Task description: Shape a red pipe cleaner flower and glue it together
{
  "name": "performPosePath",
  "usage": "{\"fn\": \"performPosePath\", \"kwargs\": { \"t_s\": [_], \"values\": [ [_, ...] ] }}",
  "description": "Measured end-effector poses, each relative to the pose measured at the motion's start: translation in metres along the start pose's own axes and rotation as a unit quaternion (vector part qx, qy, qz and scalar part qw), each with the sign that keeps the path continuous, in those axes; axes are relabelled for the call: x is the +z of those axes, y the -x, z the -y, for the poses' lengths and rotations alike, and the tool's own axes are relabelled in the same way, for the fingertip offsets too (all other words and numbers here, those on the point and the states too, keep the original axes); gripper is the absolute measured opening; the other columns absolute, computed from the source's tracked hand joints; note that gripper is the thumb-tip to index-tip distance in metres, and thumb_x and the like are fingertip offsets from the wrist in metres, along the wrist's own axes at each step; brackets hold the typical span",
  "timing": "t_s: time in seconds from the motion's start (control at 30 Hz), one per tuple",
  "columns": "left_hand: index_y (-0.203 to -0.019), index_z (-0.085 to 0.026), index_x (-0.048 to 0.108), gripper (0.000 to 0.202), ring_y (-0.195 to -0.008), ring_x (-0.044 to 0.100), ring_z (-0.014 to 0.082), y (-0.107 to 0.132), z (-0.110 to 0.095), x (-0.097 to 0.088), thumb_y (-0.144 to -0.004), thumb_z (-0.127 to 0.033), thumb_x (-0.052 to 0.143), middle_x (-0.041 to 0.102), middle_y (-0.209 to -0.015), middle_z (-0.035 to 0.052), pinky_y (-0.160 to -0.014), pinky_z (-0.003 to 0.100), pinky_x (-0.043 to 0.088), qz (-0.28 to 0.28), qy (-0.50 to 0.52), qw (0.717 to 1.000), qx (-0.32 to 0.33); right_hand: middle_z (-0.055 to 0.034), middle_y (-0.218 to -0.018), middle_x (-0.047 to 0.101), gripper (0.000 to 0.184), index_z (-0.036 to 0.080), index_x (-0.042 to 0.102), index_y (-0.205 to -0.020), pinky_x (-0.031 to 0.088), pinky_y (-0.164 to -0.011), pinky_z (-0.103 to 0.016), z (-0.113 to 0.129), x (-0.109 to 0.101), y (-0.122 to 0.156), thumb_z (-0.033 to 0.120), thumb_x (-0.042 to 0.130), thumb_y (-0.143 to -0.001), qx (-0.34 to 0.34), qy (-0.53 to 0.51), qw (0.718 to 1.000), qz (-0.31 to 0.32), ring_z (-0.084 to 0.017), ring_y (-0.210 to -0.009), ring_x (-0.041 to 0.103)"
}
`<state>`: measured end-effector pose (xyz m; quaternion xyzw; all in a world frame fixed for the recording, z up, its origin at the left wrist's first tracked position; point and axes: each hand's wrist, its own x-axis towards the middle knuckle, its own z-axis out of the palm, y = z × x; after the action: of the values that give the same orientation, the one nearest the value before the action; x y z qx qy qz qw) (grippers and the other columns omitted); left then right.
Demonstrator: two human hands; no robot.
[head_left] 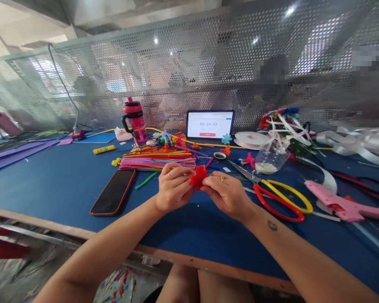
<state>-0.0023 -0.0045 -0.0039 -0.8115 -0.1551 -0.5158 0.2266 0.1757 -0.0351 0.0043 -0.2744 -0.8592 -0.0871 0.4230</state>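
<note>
A red pipe-cleaner flower [199, 176] is held up over the blue table, pinched from both sides. My left hand [174, 189] grips its left edge between thumb and fingers. On the other side my right hand [226, 194] has its fingertips closed on the right edge. Just behind the hands lies a bundle of colourful pipe cleaners [154, 162]. A short green pipe cleaner [146, 180] rests left of my left hand. Scissors [267, 187] with red and yellow handles lie right of my right hand, blades pointing away from me.
A phone [113, 192] lies to the left, a glue stick [104, 149] beyond it. Farther back stand a pink bottle [137, 120] and a tablet [210, 126] showing a timer. A pink glue gun [347, 202], a ribbon spool [252, 139] and a plastic cup [271, 158] sit on the right.
</note>
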Motion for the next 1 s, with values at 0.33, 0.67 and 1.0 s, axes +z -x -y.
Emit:
{"fn": "performPosePath", "kwargs": {
  "t_s": [0.33, 0.67, 1.0],
  "values": [
    [-0.078, -0.019, 0.061, 0.007, -0.077, 0.063, 0.0129, -0.003, 0.0, -0.001, -0.075, -0.013, 0.059, 0.07, -0.07, -0.0015, -0.075, 0.031, 0.045, -0.007, 0.037, 0.998, -0.051, 0.0004, -0.06, 0.055, 0.012, 0.018, 0.051, -0.074, 0.04, -0.056, -0.022, 0.002, -0.01, 0.003, 0.024, 0.054, -0.083, 0.015, 0.028, 0.999, -0.038, -0.011, -0.057, 0.05],
    [-0.076, -0.019, 0.06, 0.007, -0.076, 0.063, 0.0137, -0.003, 0.001, 0.0, -0.073, -0.012, 0.059, 0.069, -0.068, -0.0016, -0.076, 0.033, 0.045, -0.021, 0.045, 0.998, -0.047, -0.0039, -0.067, 0.061, 0.015, 0.016, 0.057, -0.085, 0.042, -0.059, -0.025, -0.004, -0.006, 0.0, 0.023, 0.044, -0.087, 0.035, 0.061, 0.997, 0.013, -0.014, -0.065, 0.054],
    [-0.074, -0.02, 0.061, 0.008, -0.076, 0.065, 0.0138, -0.003, 0.0, 0.0, -0.075, -0.014, 0.055, 0.07, -0.068, -0.0016, -0.075, 0.032, 0.045, -0.03, 0.043, 0.998, -0.046, -0.0024, -0.063, 0.058, 0.017, 0.017, 0.055, -0.08, 0.04, -0.058, -0.024, -0.005, -0.003, 0.001, 0.018, 0.039, -0.088, 0.045, 0.032, 0.998, 0.006, -0.013, -0.061, 0.053]
  ]
}}
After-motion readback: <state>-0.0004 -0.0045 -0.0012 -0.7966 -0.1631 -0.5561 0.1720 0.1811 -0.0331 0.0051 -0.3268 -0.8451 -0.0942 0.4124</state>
